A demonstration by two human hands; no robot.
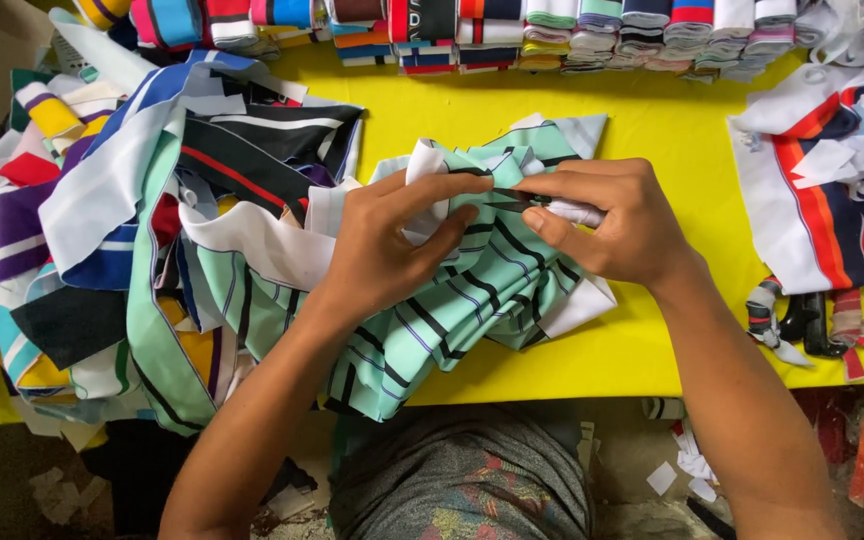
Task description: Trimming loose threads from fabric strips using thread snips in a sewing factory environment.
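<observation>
At the bottom of the frame, nearest the camera, the person's grey patterned shirt [462, 480] shows between two forearms that rise toward the middle, with paper scraps [687, 465] on the floor at lower right. Just above, in the centre, the left hand [377, 245] and the right hand [617, 220] meet over a mint-green striped fabric piece [472, 300] that lies on the yellow table [652, 330] and hangs a little over its near edge. The left hand pinches a white folded strip [422, 170] at the top of the piece, thumb and fingers closed narrowly on it; the right hand is closed on the same bundle from the other side, its fingers curled over a white edge, so both grips are tight and holding cloth. To do this handling well, as far as can be judged, the two pinches should stay close together with the stripes lined up between them, and the loose lower part should be kept from sliding off the table. At centre left a big heap of mixed striped cloth pieces [122, 230] in blue, white, purple and yellow touches the mint piece. At right lies a white, red and navy striped stack [812, 220], with small dark trim bundles [812, 325] below it. Along the top edge, farthest away, runs a row of folded knit collars [552, 35] in many colours.
</observation>
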